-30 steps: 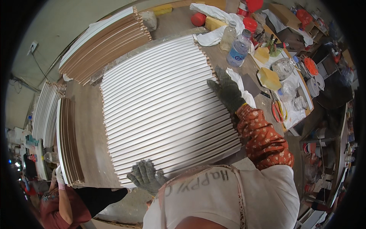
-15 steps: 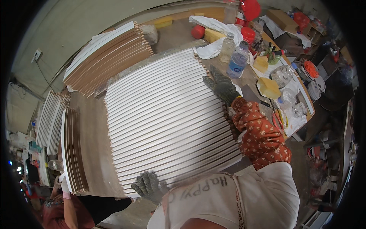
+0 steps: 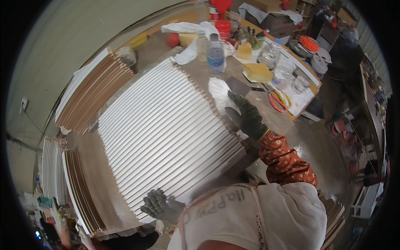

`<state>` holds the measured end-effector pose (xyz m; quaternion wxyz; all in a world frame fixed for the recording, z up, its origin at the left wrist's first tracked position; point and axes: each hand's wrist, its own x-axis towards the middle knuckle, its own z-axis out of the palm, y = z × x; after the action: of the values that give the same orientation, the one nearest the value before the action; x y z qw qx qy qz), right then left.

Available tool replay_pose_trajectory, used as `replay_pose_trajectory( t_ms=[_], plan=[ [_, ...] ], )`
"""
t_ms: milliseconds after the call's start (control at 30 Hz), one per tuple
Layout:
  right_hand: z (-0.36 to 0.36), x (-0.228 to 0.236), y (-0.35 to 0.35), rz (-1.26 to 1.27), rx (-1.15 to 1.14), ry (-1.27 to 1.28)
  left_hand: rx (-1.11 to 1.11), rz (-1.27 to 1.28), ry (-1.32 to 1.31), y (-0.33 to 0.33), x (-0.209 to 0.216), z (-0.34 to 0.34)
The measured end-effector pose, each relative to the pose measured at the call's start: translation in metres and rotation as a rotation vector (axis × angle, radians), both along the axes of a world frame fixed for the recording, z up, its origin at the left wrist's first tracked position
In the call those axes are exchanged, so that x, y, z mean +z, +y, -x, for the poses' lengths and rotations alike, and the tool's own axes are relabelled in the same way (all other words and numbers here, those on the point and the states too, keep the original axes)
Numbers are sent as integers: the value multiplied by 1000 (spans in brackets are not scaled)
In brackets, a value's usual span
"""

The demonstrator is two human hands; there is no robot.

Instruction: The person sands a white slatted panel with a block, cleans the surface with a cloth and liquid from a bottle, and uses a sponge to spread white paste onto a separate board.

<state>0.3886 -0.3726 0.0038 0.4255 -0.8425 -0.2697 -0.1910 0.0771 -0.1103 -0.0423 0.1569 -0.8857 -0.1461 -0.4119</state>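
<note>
A row of white slats (image 3: 162, 137) with brown ends lies side by side on the table in front of me. My left hand (image 3: 160, 206), in a grey knit glove, rests on the slats' near edge, its fingers spread. My right hand (image 3: 248, 116), gloved too and with a red flowered sleeve, is just off the slats' right ends. Its fingers are stretched out and the thumb stands apart, with nothing seen in it. Beside its fingertips are a crumpled white cloth (image 3: 218, 93) and a dark flat sheet (image 3: 238, 86); whether they touch cannot be told.
Stacked slats (image 3: 93, 89) stand at the far left, with another stack (image 3: 81, 191) nearer. To the right are a water bottle (image 3: 215, 56), a yellow sponge (image 3: 257, 73), red-handled pliers (image 3: 277, 101) and a plastic jar (image 3: 268, 54). Another person's arm (image 3: 64, 233) shows at lower left.
My right hand has come off the slats' right ends, toward me and over beside the white cloth. My left hand stays on the near edge. The view has turned to the right.
</note>
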Motion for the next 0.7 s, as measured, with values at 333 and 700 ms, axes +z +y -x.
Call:
replay_pose_trajectory(
  t_ms=[333,700],
  plan=[
    [-64,22,-63,469,-47,-49,328,135,96,-28,1,4],
    [-201,55,-116,1075,129,52,396,380,-188,-65,-67,-8]
  ],
)
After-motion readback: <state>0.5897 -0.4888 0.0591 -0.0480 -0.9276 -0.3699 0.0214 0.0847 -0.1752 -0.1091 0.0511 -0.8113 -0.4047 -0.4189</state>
